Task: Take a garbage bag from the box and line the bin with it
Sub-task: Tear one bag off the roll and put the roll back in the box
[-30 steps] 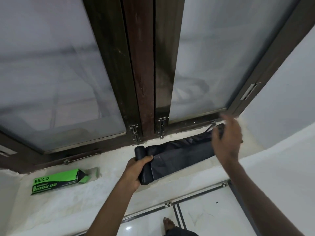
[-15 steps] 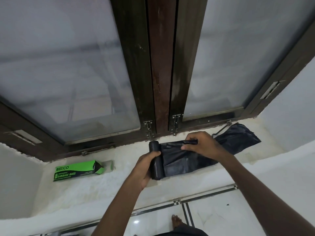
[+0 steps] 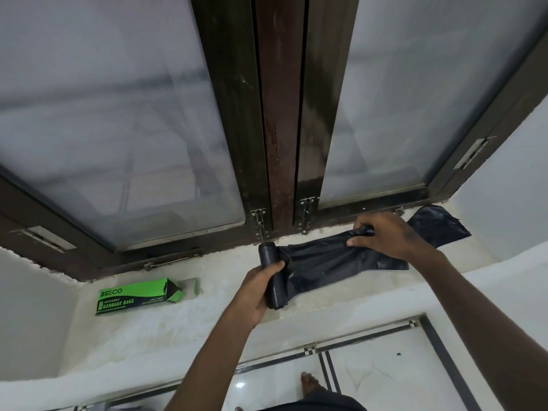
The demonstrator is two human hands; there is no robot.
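A black roll of garbage bags (image 3: 272, 277) lies partly unrolled on the white window sill (image 3: 166, 330). My left hand (image 3: 261, 287) grips the rolled end. The unrolled black bag (image 3: 326, 262) stretches to the right, and its far end (image 3: 439, 225) lies flat near the corner. My right hand (image 3: 385, 235) pinches a bunched fold of the bag at its upper edge. The green garbage bag box (image 3: 139, 295) lies open-ended on the sill to the left, apart from both hands. No bin is in view.
A dark wooden window frame (image 3: 281, 114) with frosted panes rises right behind the sill. White walls close in the sill at both ends. Below lies a tiled floor (image 3: 385, 381) with my bare foot (image 3: 310, 384).
My right hand came back from the far end of the bag towards the roll and now pinches a bunched fold. The view shifted and drew closer.
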